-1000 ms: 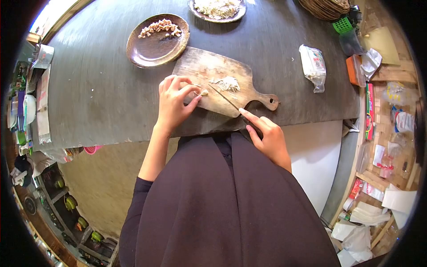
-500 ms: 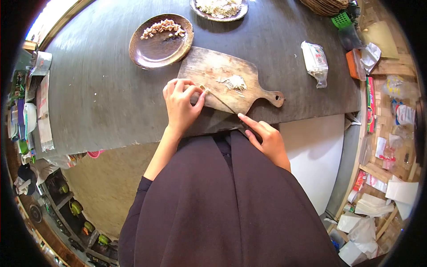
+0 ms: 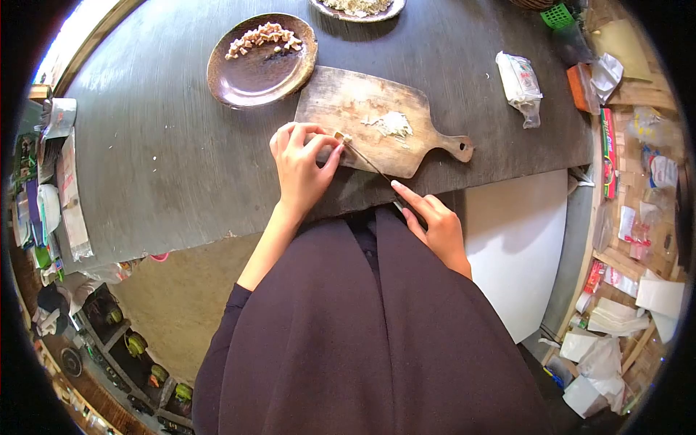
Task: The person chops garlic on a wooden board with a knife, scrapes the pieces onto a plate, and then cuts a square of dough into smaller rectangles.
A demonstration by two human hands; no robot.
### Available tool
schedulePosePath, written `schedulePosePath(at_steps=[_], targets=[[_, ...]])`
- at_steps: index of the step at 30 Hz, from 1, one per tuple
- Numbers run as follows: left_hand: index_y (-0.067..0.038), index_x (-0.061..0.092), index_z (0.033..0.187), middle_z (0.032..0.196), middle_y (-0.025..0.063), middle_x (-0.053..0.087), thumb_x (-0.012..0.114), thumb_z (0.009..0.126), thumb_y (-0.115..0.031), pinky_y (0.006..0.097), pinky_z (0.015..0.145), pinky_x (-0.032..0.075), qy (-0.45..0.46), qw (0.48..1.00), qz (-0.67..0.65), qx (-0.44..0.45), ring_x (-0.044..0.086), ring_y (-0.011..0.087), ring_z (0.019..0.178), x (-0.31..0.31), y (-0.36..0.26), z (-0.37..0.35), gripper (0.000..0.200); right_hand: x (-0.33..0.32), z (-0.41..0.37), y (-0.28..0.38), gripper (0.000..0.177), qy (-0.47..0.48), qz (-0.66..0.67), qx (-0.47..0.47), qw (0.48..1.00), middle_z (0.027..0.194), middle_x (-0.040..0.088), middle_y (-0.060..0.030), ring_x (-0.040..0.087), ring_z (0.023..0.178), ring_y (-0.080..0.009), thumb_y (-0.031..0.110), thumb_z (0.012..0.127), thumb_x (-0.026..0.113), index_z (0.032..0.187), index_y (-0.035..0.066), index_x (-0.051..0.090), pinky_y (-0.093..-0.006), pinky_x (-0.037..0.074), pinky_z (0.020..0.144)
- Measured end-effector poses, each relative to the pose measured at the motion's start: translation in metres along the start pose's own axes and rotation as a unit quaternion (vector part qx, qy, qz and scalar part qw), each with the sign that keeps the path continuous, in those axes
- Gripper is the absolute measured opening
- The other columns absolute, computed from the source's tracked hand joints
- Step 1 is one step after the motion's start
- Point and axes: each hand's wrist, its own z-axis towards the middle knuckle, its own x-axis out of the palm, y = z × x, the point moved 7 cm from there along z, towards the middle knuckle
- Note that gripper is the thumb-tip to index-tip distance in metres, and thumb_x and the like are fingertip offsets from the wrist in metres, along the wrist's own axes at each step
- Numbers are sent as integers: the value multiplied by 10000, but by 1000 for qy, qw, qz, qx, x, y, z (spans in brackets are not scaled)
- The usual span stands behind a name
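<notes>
At the near left edge of a wooden cutting board point(image 3: 348, 90), my left hand point(image 3: 301, 163) is closed, its fingertips pinching a small pale piece of food point(image 3: 343, 137). My right hand point(image 3: 436, 228) is wrapped round the handle of a knife, most of which it hides. The knife's thin blade point(image 3: 371, 164) reaches across the board's near edge, its tip beside my left fingertips and the pale piece. A small heap of pale, finely cut shreds point(image 3: 395, 125) lies on the board, right of the blade.
Behind the board stands a brown plate point(image 3: 254, 83) with small diced pieces point(image 3: 264, 38) on it. A second plate point(image 3: 362, 17) of pale bits is at the top edge. A white plastic packet point(image 3: 519, 83) lies to the right. Wrappers and bags point(image 3: 605, 319) fill a shelf at far right.
The view has shifted slightly, moving the board a little right and up in the picture. A pale cut piece now shows more plainly at the knife tip. Both hands keep their grips.
</notes>
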Motion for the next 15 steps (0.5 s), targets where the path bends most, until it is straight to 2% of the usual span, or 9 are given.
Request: schedulePosePath(at_steps=[15], targets=[[-171,766,898,1079,-14,668,847,783,-165,453,1033,364,28,999,-19,24,548,277,1157,1,0,0,141,15,-2,11,560,-49,-75,11,996,784,570,-34,645,615,-239,226,964,707,1473,420,576,-385,565,586]])
